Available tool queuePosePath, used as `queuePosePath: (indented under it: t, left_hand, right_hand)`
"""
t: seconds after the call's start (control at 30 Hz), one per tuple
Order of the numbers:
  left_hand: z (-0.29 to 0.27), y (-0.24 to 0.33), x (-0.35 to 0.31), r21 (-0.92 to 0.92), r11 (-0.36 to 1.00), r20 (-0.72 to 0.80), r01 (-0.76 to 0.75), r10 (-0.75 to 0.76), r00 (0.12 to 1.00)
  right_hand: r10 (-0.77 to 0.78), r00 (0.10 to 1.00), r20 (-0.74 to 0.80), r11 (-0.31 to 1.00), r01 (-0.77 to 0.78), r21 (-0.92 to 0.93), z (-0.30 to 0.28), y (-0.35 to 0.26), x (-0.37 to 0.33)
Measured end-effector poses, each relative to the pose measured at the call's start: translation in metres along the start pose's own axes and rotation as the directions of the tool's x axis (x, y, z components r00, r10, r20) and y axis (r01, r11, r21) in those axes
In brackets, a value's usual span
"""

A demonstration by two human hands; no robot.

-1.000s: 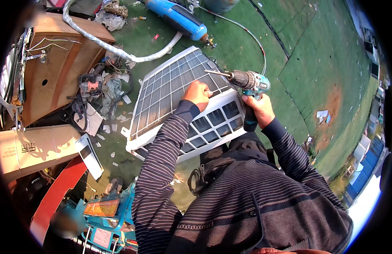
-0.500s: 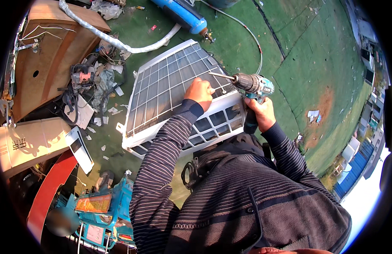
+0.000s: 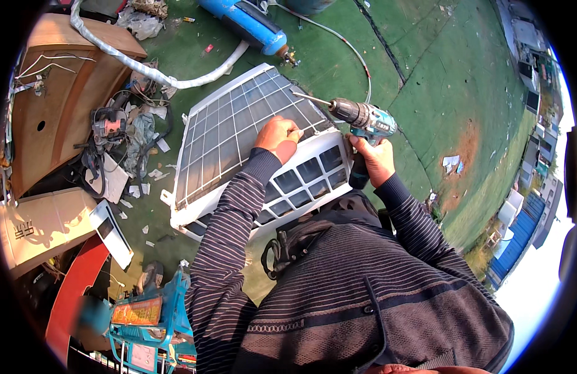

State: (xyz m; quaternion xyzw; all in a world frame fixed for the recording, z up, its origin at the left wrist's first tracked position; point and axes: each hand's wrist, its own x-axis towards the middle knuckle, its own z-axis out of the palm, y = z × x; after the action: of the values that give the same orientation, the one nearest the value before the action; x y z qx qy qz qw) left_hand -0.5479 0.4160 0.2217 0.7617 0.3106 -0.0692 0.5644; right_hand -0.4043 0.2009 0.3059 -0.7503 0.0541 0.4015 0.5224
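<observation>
A white air-conditioner outdoor unit (image 3: 187, 215) lies in front of me, its wire grille (image 3: 229, 128) over dark fins facing up. My left hand (image 3: 278, 138) rests at the grille's near edge, thumb and fingers drawn together; what they pinch, if anything, is too small to make out. In my right hand (image 3: 377, 163) is a teal and black cordless drill (image 3: 366, 118), gripped by its handle beside the unit's right end. Its long thin bit (image 3: 311, 98) points left over the grille's far right part, and I cannot tell whether it touches.
A blue gas cylinder (image 3: 248, 28) with a hose lies beyond the unit. To the left are a wrapped pipe (image 3: 145, 70), a brown wooden panel (image 3: 70, 93), a cardboard box (image 3: 48, 221) and scattered scraps. A teal plastic stand (image 3: 170, 305) is at lower left. Green flooring (image 3: 425, 68) stretches right.
The whole view has shifted slightly. The drill bit has moved a little farther away across the grille. My left hand stays at the same edge, its fingers slightly re-posed.
</observation>
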Motion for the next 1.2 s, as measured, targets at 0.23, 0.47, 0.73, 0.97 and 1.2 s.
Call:
queuePosePath:
  t: [0.23,0.47,0.73,0.97,1.2]
  left_hand:
    - [0.009,0.008,-0.025,-0.116,0.990,-0.467,-0.080,0.016,0.884]
    - [0.015,0.060,-0.086,-0.992,0.076,-0.121,-0.097,-0.453,0.883]
    - [0.078,0.096,-0.122,-0.998,0.011,-0.056,-0.061,-0.565,0.824]
    - [0.119,0.114,-0.125,-0.995,0.016,-0.090,-0.103,-0.629,0.772]
    - [0.110,0.112,-0.138,-0.982,0.027,-0.170,-0.184,-0.534,0.828]
  right_hand:
    - [0.032,0.996,-0.085,0.996,-0.025,0.083,-0.009,-0.002,0.014]
    - [0.031,0.987,0.158,0.999,-0.038,0.039,-0.069,-0.020,0.022]
    - [0.119,0.934,0.336,0.960,-0.021,-0.280,-0.127,-0.041,0.006]
    - [0.033,0.905,0.425,0.949,0.105,-0.298,-0.151,-0.045,-0.008]
    - [-0.006,0.917,0.398,0.935,0.146,-0.322,-0.146,-0.047,-0.032]
